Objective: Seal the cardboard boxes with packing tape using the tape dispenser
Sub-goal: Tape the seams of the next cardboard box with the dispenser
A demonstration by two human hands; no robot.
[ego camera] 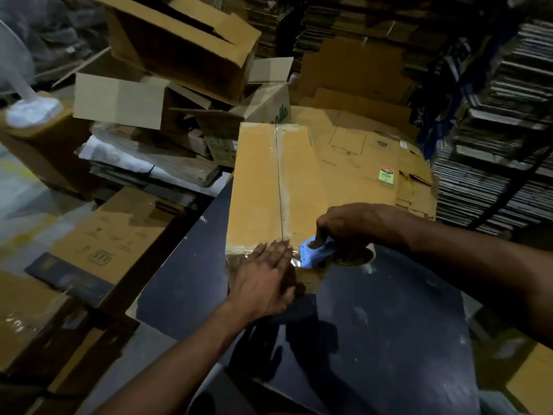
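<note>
A brown cardboard box [257,181] lies on a dark table [374,319], its top flaps closed. A strip of clear packing tape [282,175] runs along the centre seam and shines where it folds over the near edge. My left hand [266,277] presses flat on the near end of the box, fingers straight over the tape. My right hand [356,229] grips a blue tape dispenser [317,253] at the box's near right corner; part of the tape roll shows under the hand.
Flattened cartons [374,157] lie behind and right of the box. Open boxes [179,46] pile up at the back left. Tall stacks of flat cardboard [502,139] fill the right. More boxes [110,238] sit left of the table.
</note>
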